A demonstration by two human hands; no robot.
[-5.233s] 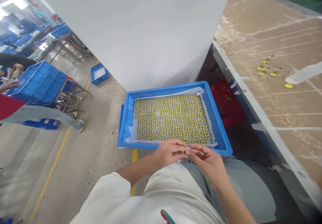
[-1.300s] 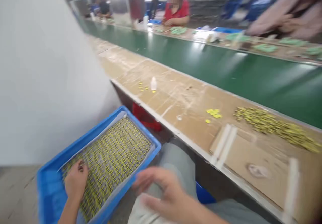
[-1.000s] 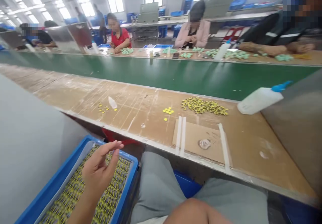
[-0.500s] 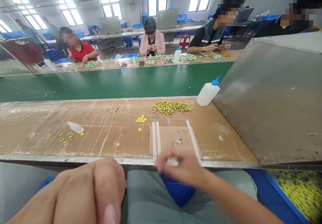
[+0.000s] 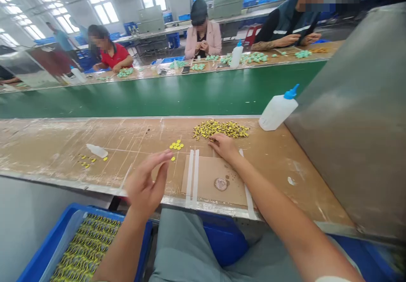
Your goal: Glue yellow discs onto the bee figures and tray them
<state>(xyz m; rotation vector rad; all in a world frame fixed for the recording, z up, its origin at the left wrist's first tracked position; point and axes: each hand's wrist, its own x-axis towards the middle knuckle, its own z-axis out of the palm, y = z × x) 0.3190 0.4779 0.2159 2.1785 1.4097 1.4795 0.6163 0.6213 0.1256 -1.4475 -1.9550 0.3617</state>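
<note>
My left hand (image 5: 148,181) hovers over the near side of the bench, thumb and fingers apart, with nothing seen between them. Just beyond its fingertips lies a single yellow disc (image 5: 173,158), and behind that a small cluster of yellow discs (image 5: 176,145). My right hand (image 5: 223,146) reaches to the front edge of a pile of small yellow-and-black pieces (image 5: 218,128). Its thumb and forefinger are pinched there; whatever they hold is too small to make out. Under my right forearm is a cardboard sheet (image 5: 207,180) with white tape strips and a round clear blob (image 5: 220,184).
A white bottle with a blue nozzle (image 5: 277,110) stands by a metal housing (image 5: 355,117) on the right. Farther left lie a small white bottle (image 5: 97,150) and loose pieces. A blue crate (image 5: 71,214) sits low left. Co-workers sit beyond the green belt (image 5: 142,94).
My left hand has moved from close to the camera out over the bench toward the discs. My right hand has gone from the bench's front edge forward to the pile. The view has shifted.
</note>
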